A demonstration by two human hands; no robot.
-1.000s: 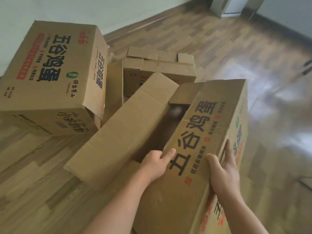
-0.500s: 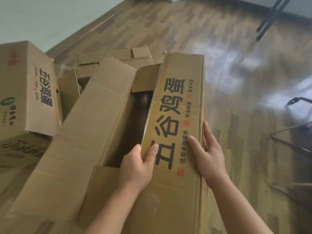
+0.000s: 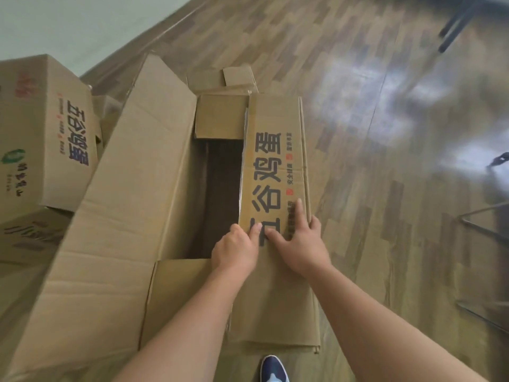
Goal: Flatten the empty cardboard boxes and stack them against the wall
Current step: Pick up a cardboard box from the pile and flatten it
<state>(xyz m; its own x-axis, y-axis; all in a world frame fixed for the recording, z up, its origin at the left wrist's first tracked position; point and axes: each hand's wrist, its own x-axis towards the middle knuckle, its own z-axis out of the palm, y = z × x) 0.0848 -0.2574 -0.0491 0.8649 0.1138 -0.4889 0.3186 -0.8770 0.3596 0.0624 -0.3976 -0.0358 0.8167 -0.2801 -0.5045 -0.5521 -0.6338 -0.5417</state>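
Note:
An open brown cardboard box lies in front of me on the wooden floor, its wide left flap spread out and its dark inside showing. Its right flap carries large black printed characters. My left hand grips that flap's inner edge, thumb on the print, fingers curled under. My right hand presses flat on the same flap with straight fingers. A closed printed box stands at the left on another box. A third box's flaps show behind.
A pale wall with a skirting board runs along the far left. Black metal legs stand at the top right and a wire frame at the right edge. My shoe is by the box's near end.
The box has swung round to lie lengthwise in front of me and its printed flap has come down flatter. My right hand moved from the flap's outer edge onto its face.

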